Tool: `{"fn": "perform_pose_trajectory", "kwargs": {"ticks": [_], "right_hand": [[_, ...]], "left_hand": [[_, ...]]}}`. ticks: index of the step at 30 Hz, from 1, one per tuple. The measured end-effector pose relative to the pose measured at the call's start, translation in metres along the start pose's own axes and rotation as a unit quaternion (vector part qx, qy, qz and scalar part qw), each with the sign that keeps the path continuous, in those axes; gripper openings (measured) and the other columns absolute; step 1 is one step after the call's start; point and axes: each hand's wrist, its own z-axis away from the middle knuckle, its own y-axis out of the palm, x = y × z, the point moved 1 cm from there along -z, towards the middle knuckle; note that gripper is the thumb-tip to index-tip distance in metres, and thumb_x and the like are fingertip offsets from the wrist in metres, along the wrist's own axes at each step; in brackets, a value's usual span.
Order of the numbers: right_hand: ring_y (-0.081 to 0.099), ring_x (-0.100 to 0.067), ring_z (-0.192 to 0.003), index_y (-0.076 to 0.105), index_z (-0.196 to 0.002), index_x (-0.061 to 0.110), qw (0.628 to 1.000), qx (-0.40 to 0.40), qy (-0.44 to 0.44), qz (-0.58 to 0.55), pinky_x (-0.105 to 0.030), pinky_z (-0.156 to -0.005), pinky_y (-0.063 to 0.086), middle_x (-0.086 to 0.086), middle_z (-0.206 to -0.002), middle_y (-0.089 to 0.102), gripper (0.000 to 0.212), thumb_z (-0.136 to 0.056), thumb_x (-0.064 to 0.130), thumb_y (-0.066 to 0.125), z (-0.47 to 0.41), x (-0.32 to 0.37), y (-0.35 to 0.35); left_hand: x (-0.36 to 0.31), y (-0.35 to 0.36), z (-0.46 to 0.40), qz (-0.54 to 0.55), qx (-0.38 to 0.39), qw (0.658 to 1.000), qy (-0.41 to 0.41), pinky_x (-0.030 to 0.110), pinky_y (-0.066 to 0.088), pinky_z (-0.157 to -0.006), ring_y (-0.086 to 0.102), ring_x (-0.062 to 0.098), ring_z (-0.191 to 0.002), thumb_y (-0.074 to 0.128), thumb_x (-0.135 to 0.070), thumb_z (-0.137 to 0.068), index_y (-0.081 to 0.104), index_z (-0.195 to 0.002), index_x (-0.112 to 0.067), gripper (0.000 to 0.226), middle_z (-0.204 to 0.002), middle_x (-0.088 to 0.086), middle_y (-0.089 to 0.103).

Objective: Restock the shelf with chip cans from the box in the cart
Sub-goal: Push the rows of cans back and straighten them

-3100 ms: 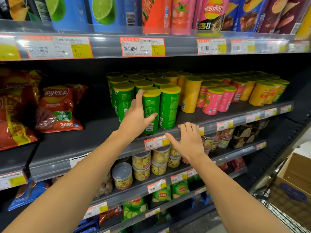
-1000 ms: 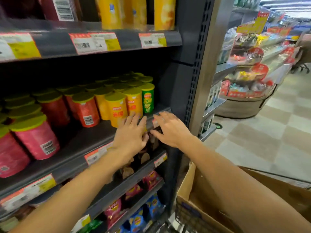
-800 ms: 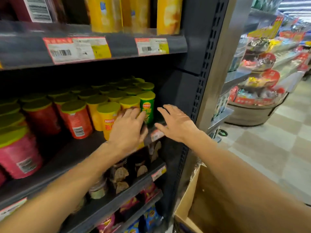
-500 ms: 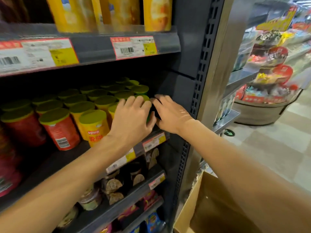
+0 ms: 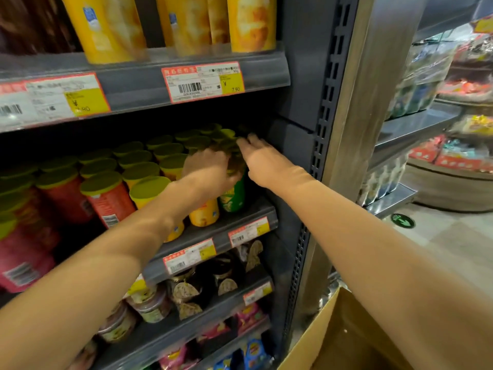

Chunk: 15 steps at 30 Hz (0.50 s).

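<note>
While standing at the right end of the middle shelf (image 5: 221, 231), green chip can (image 5: 232, 194) getting gripped near its top by left hand (image 5: 210, 170), fingers curled round it. Right hand (image 5: 262, 158) reaching over neighbouring lids (image 5: 197, 141), fingers straight and spread. Yellow can (image 5: 204, 213) touching on its left. Cardboard box (image 5: 328, 335) sitting lower right.

Left hand (image 5: 206, 169) and right hand (image 5: 262, 161) reach among chip cans (image 5: 170, 161) on shelf (image 5: 240, 209); green can (image 5: 233, 194) between.
</note>
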Motion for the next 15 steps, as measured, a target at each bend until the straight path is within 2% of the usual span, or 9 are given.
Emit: {"fn": "perform_pose_trajectory", "kwargs": {"ticks": [4,7,11,15], "right_hand": [[0.028,-0.040,-0.142,0.024,-0.153,0.008,0.999,0.033,0.024,-0.014,-0.043,-0.115,0.030,-0.020,-0.156,0.023,0.073,-0.090,-0.003,0.059,-0.012,-0.002,-0.007],[0.035,-0.040,-0.138,0.032,-0.149,0.008,0.999,0.042,0.029,-0.003,-0.046,-0.110,0.038,-0.018,-0.154,0.029,0.066,-0.089,-0.002,0.058,-0.028,-0.001,-0.003],[0.045,-0.040,-0.132,0.038,-0.147,0.007,0.998,0.051,0.020,0.002,-0.044,-0.103,0.042,-0.020,-0.148,0.039,0.051,-0.097,0.003,0.045,-0.046,-0.001,0.002],[0.036,-0.039,-0.139,0.029,-0.152,0.013,0.998,0.055,-0.003,-0.001,-0.045,-0.111,0.037,-0.016,-0.158,0.026,0.054,-0.100,0.011,0.043,-0.057,-0.002,0.005]], "left_hand": [[-0.008,0.009,-0.004,-0.051,0.015,0.998,-0.030,0.038,0.043,-0.093,0.050,0.033,-0.123,0.049,-0.066,-0.090,0.048,-0.136,-0.021,0.064,-0.137,0.010,0.051],[-0.012,0.023,-0.002,-0.076,-0.019,0.996,-0.042,0.045,0.033,-0.104,0.037,0.034,-0.133,0.048,-0.068,-0.088,0.039,-0.140,-0.023,0.069,-0.146,0.011,0.041],[-0.016,0.035,0.000,-0.077,-0.057,0.995,-0.030,0.048,0.030,-0.105,0.033,0.035,-0.135,0.047,-0.062,-0.093,0.037,-0.139,-0.024,0.061,-0.146,0.008,0.039],[-0.004,0.030,0.002,-0.045,-0.059,0.997,-0.003,0.046,0.031,-0.105,0.034,0.033,-0.134,0.052,-0.058,-0.091,0.039,-0.139,-0.023,0.061,-0.145,0.006,0.041]]}}
